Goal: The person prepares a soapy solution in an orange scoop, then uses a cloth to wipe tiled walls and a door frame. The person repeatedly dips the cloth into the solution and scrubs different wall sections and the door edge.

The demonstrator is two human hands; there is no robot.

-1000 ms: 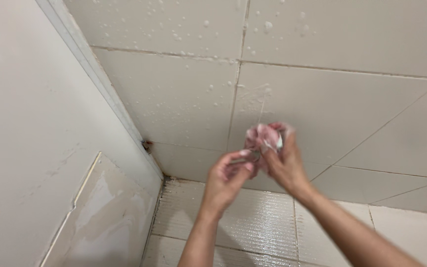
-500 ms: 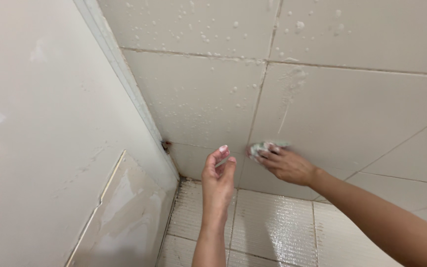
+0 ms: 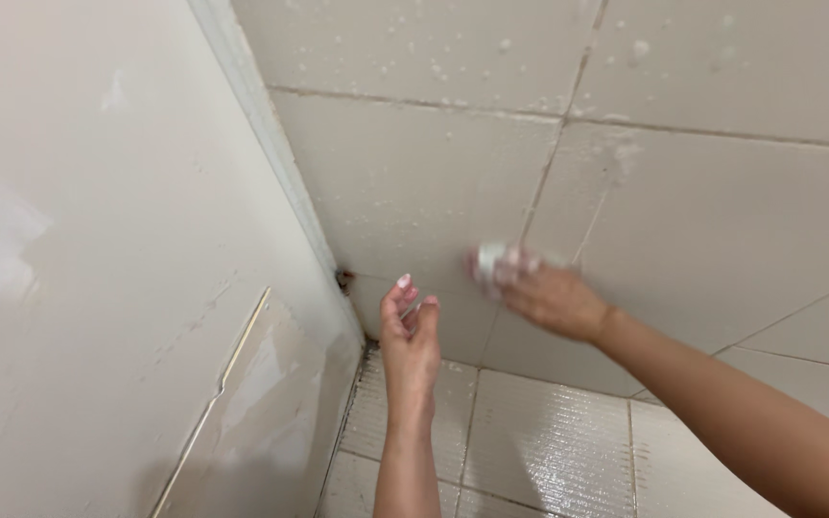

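Pressing a pale sponge against the tiled wall, the right hand sits just right of centre, its fingers curled over the sponge and blurred, so only a whitish edge of it shows at the fingertips, at about 10 o'clock from the knuckles. The sponge lies on a vertical grout line, which runs up toward 1 o'clock, with specks of foam scattered over the tiles above it. The left hand is raised at about 8 o'clock from the right, well short of touching the wall; it holds nothing, its fingers loosely bent and close together, thumb beside them. At 9 o'clock from this hand, a small dark rusty spot marks the corner where the wall meets a plain panel. Below both hands, at 6 o'clock, ribbed wet floor tiles gleam.
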